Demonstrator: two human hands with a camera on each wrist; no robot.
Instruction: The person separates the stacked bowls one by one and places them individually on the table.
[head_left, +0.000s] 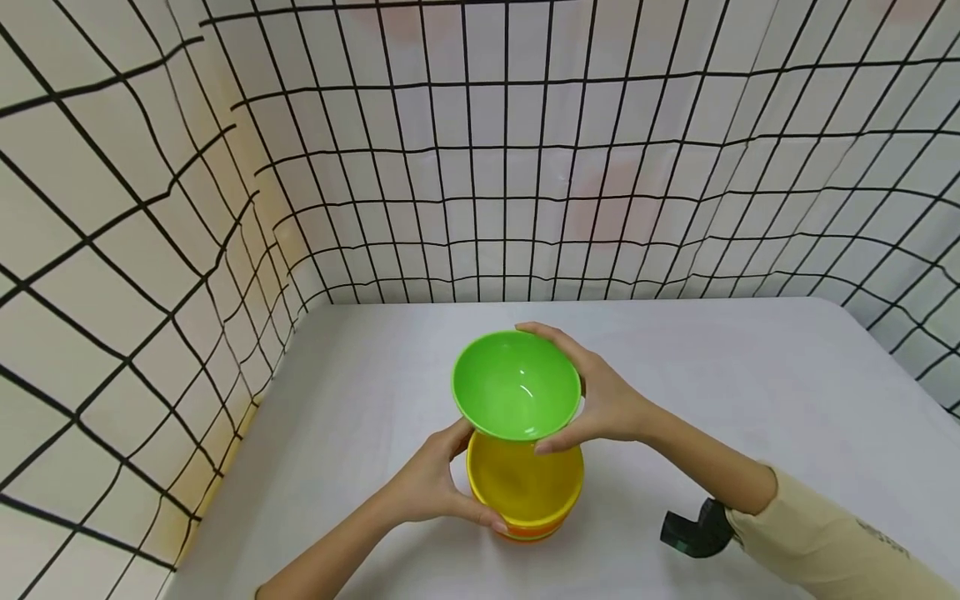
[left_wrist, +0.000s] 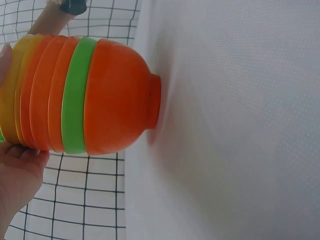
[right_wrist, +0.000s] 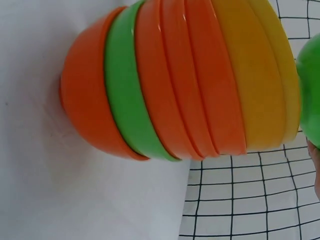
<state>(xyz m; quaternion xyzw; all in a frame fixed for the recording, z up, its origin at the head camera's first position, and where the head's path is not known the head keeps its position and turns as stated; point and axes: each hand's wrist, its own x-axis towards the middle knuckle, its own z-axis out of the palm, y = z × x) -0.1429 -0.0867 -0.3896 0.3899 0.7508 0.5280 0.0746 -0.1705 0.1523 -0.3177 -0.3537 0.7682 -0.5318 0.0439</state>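
Observation:
A bright green bowl [head_left: 517, 385] is held by the rim and side in my right hand [head_left: 600, 402], thumb at the near edge and fingers round the far right. Right below it rises a stack of nested bowls [right_wrist: 175, 80], its topmost bowl yellow [head_left: 525, 483]. My left hand [head_left: 429, 482] grips this stack from the left, with the thumb on the near side and the fingers partly hidden behind. In the left wrist view, yellow, orange and green rims show above the lowest orange bowl [left_wrist: 117, 95], whose foot stands on the table.
The white-covered table [head_left: 375, 358] runs back to a white wall with black grid netting [head_left: 506, 150]. More netting [head_left: 127, 358] closes off the left side. A black device [head_left: 697, 531] sits at the right forearm, by the beige sleeve [head_left: 817, 525].

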